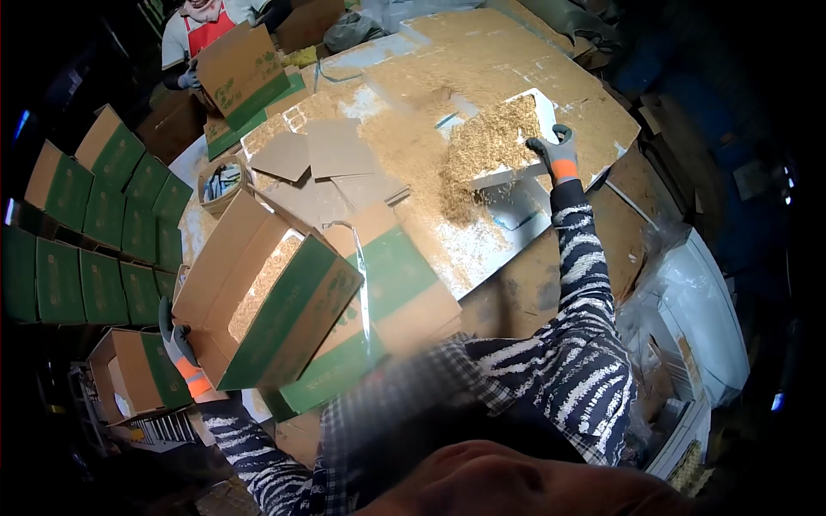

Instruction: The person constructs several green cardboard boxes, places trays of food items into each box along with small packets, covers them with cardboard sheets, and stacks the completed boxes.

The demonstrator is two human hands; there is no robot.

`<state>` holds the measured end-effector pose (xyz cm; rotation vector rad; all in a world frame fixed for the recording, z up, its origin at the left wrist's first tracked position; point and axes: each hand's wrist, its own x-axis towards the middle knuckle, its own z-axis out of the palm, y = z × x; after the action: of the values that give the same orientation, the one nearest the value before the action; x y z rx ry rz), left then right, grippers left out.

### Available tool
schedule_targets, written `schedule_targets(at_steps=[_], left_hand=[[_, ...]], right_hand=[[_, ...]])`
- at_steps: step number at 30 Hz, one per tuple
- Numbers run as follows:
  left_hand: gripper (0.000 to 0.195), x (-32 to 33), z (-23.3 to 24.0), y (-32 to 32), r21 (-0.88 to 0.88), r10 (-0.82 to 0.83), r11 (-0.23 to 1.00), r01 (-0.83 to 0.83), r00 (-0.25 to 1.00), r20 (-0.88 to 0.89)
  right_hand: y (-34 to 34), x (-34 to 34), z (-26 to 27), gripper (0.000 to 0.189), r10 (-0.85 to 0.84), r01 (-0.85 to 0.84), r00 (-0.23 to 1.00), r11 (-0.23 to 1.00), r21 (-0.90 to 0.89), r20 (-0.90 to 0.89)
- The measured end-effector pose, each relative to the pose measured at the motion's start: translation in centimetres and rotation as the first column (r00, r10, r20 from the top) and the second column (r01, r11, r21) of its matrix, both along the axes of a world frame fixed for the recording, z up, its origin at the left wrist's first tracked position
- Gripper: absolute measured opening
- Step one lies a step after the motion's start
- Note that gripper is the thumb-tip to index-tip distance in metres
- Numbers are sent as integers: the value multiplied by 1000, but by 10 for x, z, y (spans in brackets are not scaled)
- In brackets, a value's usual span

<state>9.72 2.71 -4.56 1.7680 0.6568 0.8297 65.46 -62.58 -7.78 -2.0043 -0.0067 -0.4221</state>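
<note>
My left hand (pixel 181 348), in a grey and orange glove, grips the lower left side of an open green and brown cardboard box (pixel 290 309). The box is tilted, and tan shavings show inside. My right hand (pixel 556 155), gloved alike, holds the right edge of a white foam box (pixel 545 113). Tan shavings (pixel 493 142) fill that box, which leans over the table, and some spill from its left side onto the heap below. Flattened green and brown cartons (pixel 400 277) lie in front of my body, under the tilted box.
The white table (pixel 477 258) is strewn with shavings. Cardboard sheets (pixel 335 148) and a small box of packets (pixel 224 180) lie at its left. Stacked green cartons (pixel 103 206) stand at far left. A co-worker (pixel 206 39) holds a carton at upper left. Plastic-wrapped white goods (pixel 697 316) stand at right.
</note>
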Motion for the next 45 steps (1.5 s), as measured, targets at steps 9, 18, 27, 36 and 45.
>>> schedule_targets(at_steps=[9, 18, 27, 36, 45], left_hand=[[45, 26, 6, -16, 85, 102, 990, -109, 991, 82], [45, 5, -39, 37, -431, 202, 898, -93, 955, 215], [69, -19, -18, 16, -73, 3, 997, -10, 996, -88], [73, -42, -14, 16, 127, -11, 991, 37, 979, -202], [81, 5, 41, -42, -83, 173, 975, -204, 944, -279]], right_hand=[[113, -104, 158, 49, 742, -518, 667, 525, 675, -65], [350, -198, 199, 57, 992, -916, 116, 126, 380, -49], [432, -244, 154, 44, 814, -942, 55, -149, -300, -578], [438, -248, 121, 35, 993, -683, 79, -11, -730, -88], [407, -10, -139, 79, 322, -560, 798, 708, -430, -510]])
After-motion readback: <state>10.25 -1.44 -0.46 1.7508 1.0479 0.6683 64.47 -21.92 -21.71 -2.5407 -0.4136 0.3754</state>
